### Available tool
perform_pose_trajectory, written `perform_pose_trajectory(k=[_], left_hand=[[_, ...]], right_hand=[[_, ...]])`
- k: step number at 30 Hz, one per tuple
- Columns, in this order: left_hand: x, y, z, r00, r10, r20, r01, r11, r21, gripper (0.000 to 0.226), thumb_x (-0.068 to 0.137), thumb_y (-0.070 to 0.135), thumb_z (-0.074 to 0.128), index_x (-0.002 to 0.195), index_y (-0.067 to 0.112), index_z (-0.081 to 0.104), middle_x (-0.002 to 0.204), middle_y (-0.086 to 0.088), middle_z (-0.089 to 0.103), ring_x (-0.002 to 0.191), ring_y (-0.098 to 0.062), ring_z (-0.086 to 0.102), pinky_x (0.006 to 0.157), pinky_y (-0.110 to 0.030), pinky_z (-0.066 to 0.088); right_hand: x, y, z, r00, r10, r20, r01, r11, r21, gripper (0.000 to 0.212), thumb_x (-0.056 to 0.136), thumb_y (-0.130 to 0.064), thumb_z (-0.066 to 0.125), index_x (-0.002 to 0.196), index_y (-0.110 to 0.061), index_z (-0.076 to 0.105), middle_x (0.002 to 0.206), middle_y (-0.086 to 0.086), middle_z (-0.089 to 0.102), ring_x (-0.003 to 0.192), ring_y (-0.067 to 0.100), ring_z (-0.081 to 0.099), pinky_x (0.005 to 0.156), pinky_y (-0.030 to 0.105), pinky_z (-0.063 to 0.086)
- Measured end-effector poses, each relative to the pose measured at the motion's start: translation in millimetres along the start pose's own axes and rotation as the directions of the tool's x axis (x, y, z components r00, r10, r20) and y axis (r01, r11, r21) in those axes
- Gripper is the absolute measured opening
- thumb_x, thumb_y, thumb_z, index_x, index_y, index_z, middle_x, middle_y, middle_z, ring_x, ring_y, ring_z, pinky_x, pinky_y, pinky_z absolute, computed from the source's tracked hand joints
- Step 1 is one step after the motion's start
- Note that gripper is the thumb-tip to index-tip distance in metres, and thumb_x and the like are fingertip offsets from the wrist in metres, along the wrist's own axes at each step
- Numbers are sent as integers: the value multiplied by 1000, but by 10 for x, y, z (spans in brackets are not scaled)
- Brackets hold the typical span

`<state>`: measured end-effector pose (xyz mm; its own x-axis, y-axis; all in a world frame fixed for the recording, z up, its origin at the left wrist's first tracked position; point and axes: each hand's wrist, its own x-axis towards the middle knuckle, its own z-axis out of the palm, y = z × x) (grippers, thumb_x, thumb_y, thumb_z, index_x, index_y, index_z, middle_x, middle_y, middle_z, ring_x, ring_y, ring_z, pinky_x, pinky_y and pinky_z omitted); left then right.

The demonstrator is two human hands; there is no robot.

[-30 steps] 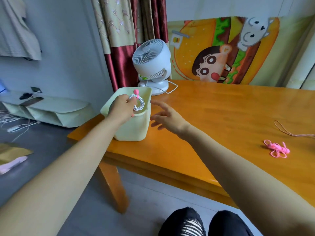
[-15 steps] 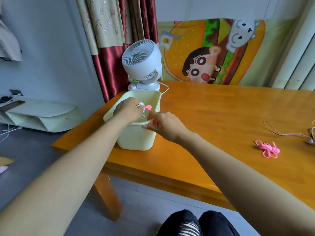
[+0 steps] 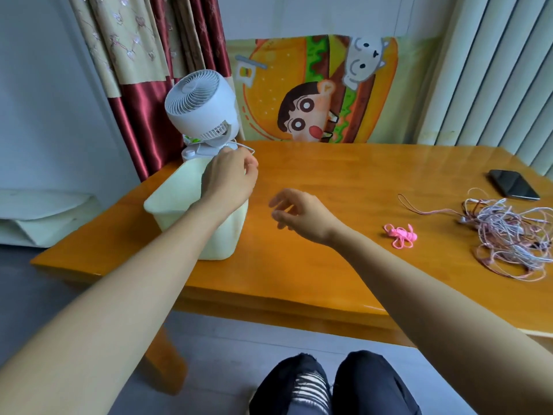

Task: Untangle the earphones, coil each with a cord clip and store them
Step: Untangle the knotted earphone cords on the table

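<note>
My left hand (image 3: 230,178) hovers over the far right corner of the pale green bin (image 3: 167,194), fingers loosely curled, with nothing visible in it. The bin's inside is hidden behind my hand and its near wall. My right hand (image 3: 299,214) floats above the wooden table (image 3: 344,265) just right of the bin, fingers relaxed and empty. A small bunch of pink cord clips (image 3: 401,236) lies on the table to the right. Farther right sits a tangled heap of pink and white earphones (image 3: 508,235).
A white desk fan (image 3: 200,107) stands right behind the bin, its cable trailing by my left hand. A dark phone (image 3: 513,184) lies at the far right of the table. My knees are below the table's front edge.
The coiled white earphone with its pink clip is gone from my left hand's grip and out of sight. My right hand has come off the bin's rim and drifted right.
</note>
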<state>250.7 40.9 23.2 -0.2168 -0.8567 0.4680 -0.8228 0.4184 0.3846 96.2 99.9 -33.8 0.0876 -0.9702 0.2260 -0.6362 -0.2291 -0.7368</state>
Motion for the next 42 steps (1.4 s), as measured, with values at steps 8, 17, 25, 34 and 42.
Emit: perform_pose_trajectory(k=[8,17,25,34,42], left_hand=[[-313,1079,1310,885,257,388,-182,959,-219,17,94,26,55,108,28,64,115,-1,56,95,-25,61,83,-32,45],[-375,1640,2256,701,372,608,-288,928,-237,59,89,18,61,142,37,44,140,1,46,122,-26,53,97,-37,46],[124,1143,2216,964,81,252,-101,993,66,26,97,18,54,121,26,58,124,-5,50,101,-31,60,72,-35,43],[4,1409,2214,940,246,238,-235,969,-74,18,94,19,56,110,21,63,116,-5,49,88,-24,60,69,-30,40],[-380,2272,2412,782,488,387,-340,856,-391,17,93,19,55,94,26,70,83,7,58,77,-15,53,67,-24,38]], right_hand=[[-953,1334,-1023,794,382,-473,-469,880,-76,17,90,-10,56,105,-16,60,100,7,64,80,20,63,65,30,47],[-1132,1861,-1126,876,377,-301,-412,909,-59,39,83,0,51,114,-16,69,111,-1,70,88,12,58,80,23,43],[-863,1924,-1098,884,383,-268,-383,922,56,35,88,-3,51,118,-16,65,109,-1,69,90,14,63,84,27,48],[-1051,1962,-1397,769,427,-477,-475,880,22,22,87,-4,52,89,-20,67,85,6,70,76,25,66,71,44,56],[-1550,1904,-1820,382,227,-896,-398,915,63,16,90,-11,57,104,-15,51,93,-1,60,80,18,59,69,37,50]])
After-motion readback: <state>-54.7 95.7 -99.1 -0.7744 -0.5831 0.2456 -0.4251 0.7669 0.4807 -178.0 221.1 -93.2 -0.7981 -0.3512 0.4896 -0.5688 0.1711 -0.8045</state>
